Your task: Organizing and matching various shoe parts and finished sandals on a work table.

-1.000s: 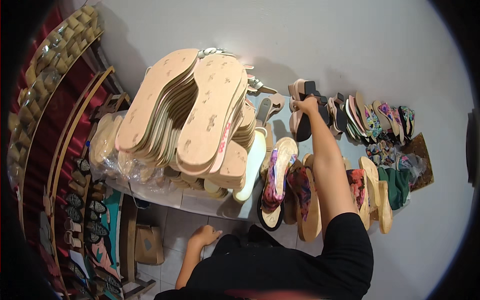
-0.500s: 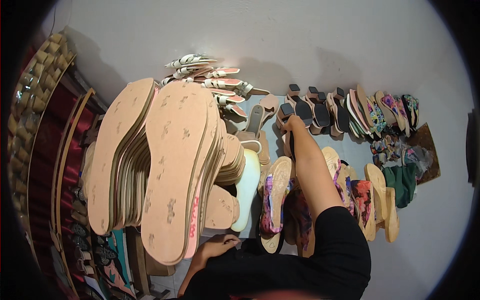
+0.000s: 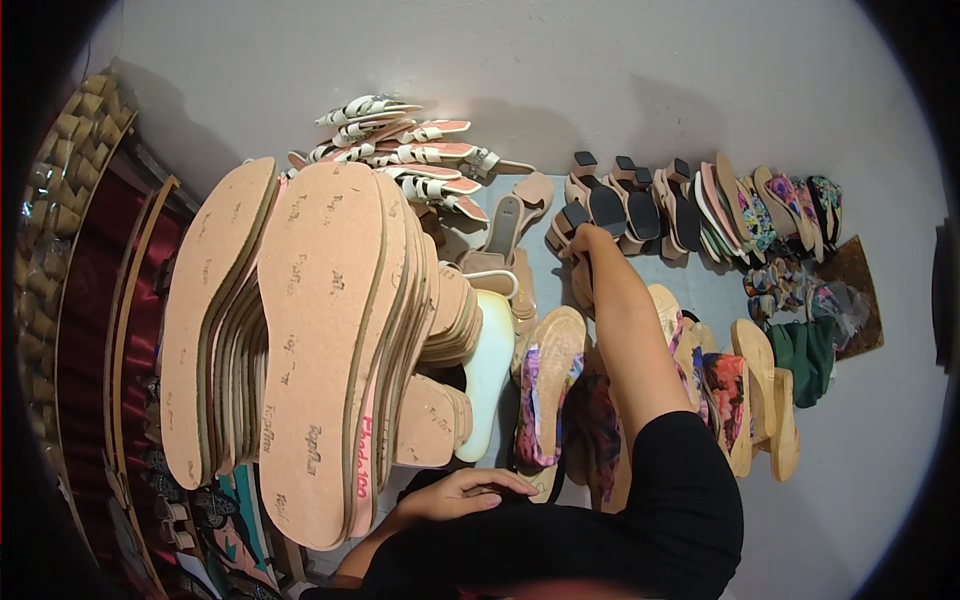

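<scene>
My right hand (image 3: 592, 243) reaches far across the table, its fingers closed round a beige block-heeled sandal (image 3: 568, 222) with a dark heel tip. Much of that sandal is hidden behind the hand and forearm. More heeled sandals (image 3: 638, 205) with black soles lie on their sides to its right. My left hand (image 3: 468, 493) is close to my body, fingers stretched out and holding nothing. Just beyond its fingertips lies a floral-strapped sandal (image 3: 548, 385) with a tan footbed.
Tall stacks of pinkish insole boards (image 3: 325, 350) rise at the left, beside a pale foot-shaped piece (image 3: 488, 375). White-strapped sandals (image 3: 430, 152) are piled against the wall. Floral slippers (image 3: 790, 210), wooden-looking soles (image 3: 760, 375) and green cloth (image 3: 803, 360) sit at the right.
My left hand has moved right, toward the floral sandal, and its fingers have straightened. My right hand stays at the heeled sandal. The view has shifted slightly.
</scene>
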{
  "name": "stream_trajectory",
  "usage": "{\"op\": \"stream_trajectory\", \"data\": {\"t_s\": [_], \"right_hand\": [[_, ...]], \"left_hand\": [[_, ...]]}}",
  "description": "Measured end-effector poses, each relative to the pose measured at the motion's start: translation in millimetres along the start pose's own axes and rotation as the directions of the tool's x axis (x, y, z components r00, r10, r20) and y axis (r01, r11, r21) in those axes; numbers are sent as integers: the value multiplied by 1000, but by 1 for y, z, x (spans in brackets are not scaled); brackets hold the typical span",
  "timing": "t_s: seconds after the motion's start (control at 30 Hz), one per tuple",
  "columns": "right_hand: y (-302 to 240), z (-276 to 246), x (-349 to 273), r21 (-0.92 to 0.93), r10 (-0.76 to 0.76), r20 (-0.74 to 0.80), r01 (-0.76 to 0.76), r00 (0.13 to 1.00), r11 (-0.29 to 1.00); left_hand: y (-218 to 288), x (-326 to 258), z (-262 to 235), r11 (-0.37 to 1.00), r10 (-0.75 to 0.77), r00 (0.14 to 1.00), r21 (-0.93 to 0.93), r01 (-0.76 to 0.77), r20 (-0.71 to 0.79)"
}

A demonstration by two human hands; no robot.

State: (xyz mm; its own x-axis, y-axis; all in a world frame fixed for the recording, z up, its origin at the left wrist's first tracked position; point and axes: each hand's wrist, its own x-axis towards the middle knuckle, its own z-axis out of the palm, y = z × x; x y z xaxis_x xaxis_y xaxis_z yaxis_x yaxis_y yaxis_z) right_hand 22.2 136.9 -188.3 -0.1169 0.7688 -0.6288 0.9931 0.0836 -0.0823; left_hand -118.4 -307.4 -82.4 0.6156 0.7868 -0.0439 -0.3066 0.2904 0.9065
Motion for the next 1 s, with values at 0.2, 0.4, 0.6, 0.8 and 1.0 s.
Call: {"op": "stream_trajectory", "data": {"t_s": [0.2, 0.4, 0.6, 0.8, 1.0], "right_hand": [[-10, -54, -29, -139, -137, 54, 144, 989, 980], [-43, -68, -31, 801, -359, 116, 127, 926, 586], [-62, -31, 16, 958, -281, 149, -68, 948, 279], [-89, 1, 4, 814, -366, 165, 83, 916, 575], [-90, 27, 60, 907, -248, 66, 46, 966, 419]], "left_hand": [[23, 48, 16, 870, 339, 940, 395, -296, -43], [43, 97, 21, 520, 522, 841, 834, -184, -140], [16, 114, 15, 29, 349, 884, 947, 321, -310], [11, 107, 7, 24, 366, 879, 947, 320, -306], [11, 115, 9, -8, 356, 896, 958, 288, -267]]}}
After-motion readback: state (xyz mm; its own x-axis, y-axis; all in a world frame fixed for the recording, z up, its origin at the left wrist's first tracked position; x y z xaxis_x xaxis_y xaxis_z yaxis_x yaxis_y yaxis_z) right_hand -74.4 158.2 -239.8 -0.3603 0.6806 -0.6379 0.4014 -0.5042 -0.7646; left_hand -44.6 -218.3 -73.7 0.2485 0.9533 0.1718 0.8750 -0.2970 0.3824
